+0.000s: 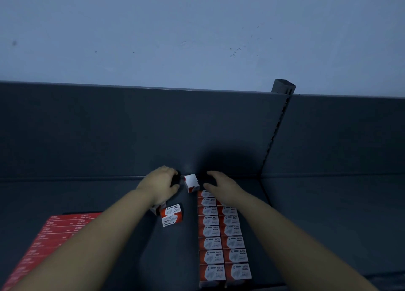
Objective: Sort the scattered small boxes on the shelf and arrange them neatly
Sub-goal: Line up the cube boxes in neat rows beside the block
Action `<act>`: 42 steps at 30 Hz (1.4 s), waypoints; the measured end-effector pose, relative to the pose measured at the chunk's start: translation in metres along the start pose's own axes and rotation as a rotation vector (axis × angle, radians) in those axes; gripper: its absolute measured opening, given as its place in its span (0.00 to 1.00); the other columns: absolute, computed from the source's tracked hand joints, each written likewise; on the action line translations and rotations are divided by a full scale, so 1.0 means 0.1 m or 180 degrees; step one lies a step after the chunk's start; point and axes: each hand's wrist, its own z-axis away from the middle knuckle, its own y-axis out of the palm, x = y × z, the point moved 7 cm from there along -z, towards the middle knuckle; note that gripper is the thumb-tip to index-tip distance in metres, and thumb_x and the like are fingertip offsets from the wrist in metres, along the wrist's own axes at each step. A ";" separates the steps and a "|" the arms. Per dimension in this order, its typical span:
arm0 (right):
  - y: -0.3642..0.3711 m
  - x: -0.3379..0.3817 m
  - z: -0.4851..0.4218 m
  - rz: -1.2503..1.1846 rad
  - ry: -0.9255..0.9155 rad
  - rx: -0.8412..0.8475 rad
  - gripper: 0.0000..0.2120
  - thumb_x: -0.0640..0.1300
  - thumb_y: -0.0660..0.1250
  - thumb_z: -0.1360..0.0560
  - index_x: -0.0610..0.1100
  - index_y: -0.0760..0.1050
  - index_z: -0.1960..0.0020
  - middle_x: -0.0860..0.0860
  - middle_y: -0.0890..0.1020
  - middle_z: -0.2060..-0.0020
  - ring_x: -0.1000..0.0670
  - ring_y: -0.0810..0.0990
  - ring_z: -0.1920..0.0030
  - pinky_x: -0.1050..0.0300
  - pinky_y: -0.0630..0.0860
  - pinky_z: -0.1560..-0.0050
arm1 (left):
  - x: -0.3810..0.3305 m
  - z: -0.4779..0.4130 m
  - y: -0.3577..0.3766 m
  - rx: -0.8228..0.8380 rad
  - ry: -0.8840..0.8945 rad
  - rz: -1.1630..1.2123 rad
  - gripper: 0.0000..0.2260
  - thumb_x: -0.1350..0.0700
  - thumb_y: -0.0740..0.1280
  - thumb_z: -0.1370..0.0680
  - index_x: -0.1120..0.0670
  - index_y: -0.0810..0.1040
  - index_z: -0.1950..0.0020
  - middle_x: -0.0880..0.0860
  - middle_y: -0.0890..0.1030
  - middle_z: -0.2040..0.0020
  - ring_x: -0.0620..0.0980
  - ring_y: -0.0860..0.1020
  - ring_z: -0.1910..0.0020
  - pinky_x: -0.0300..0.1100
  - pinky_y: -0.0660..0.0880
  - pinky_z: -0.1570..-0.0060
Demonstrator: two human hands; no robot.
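Boxes for paper clips, small and red and white, sit on a big dark shelf (87,192) with a tall dark back wall (131,132). Most of them lie flat in two neat rows (221,236), side by side, touching each other and running from the front edge toward the back wall.

Well to the left of the rows is a big flat bunch of red packs (54,236), partly hidden under the left arm.

The left hand (161,184) reaches out left of the far end of the rows. Its fingers (171,171) are bent in a curve and the thumb sits apart from them, like a letter C. The right hand (221,189) rests over the far end of the rows. Its fingers (211,174) are stretched out and a little spread.

One loose box (172,215) lies a bit crooked just left of the rows. Another box (156,209) peeks out from under the left wrist.

A tipped box (191,182) stands at the far end of the rows, between the two hands. I cannot tell if either hand touches it.
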 end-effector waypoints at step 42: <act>0.26 0.31 0.10 -0.1396 -0.0130 -0.0093 0.07 0.46 0.66 0.20 0.51 0.77 0.42 0.52 0.82 0.48 0.52 0.80 0.50 0.57 0.78 0.54 | 0.44 0.39 0.02 -0.0673 -0.0279 0.3047 0.07 0.49 0.62 0.18 0.47 0.77 0.44 0.47 0.79 0.56 0.43 0.79 0.62 0.36 0.73 0.60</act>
